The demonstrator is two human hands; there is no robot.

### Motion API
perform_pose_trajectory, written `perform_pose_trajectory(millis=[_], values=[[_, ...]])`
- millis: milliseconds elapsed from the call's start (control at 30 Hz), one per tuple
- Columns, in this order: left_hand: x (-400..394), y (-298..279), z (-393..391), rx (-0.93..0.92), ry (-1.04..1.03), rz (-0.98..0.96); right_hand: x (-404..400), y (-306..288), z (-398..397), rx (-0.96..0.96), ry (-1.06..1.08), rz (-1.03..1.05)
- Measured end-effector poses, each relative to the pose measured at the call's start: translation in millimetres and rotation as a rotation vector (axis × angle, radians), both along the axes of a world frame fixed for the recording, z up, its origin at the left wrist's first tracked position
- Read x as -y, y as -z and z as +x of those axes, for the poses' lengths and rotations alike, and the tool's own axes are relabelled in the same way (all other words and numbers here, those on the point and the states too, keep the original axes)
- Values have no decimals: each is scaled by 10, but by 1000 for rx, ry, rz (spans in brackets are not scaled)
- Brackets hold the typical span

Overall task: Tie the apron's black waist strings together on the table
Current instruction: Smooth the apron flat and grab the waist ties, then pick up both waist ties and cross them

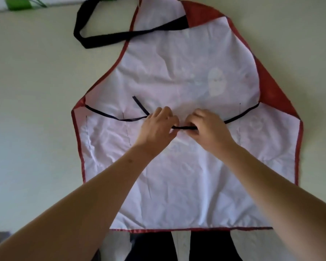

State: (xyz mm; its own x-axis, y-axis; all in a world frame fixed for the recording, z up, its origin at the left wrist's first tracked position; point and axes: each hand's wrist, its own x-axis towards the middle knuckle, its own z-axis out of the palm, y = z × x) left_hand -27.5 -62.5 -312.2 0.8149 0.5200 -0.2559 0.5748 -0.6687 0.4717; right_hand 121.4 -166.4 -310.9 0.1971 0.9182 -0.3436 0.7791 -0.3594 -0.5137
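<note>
A red-edged apron (186, 176) lies flat with its white inner side up on the pale table (32, 110). Its left black waist string (109, 116) runs in from the left edge to my left hand (156, 127), and a loose end (139, 104) sticks up past that hand. The right black waist string (241, 114) runs in from the right edge to my right hand (207, 127). Both hands are closed, and a short taut stretch of string (183, 127) spans between them over the apron's middle.
The wide black neck strap (90, 37) loops over the table at the upper left. Something green (19, 3) sits at the table's far left edge. The apron's lower hem (196, 229) reaches the near table edge, with dark legs below it.
</note>
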Motion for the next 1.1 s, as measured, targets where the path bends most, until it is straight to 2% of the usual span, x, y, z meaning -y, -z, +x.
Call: perform_pose_trajectory(millis=[200,400,533,700,833,900,1000,1100], values=[[-141,-51,30,76,-115,-38,44,49,68,-64,110,100],[-320,-138,36,30,-209,-142,90,-34,221,-132,253,38],[-424,-143,-30,-62,-225,-151,137,-38,357,-155,323,22],[-561,-128,-103,-72,-341,-220,226,-14,528,-205,462,111],[-657,-122,-113,60,-565,-371,268,-33,607,-170,710,198],[-698,-172,-49,134,-685,-453,255,-41,608,-212,860,199],[-720,-316,107,264,-830,-667,140,-106,532,-405,966,177],[-707,-482,261,364,-779,-749,-37,-227,419,-600,938,83]])
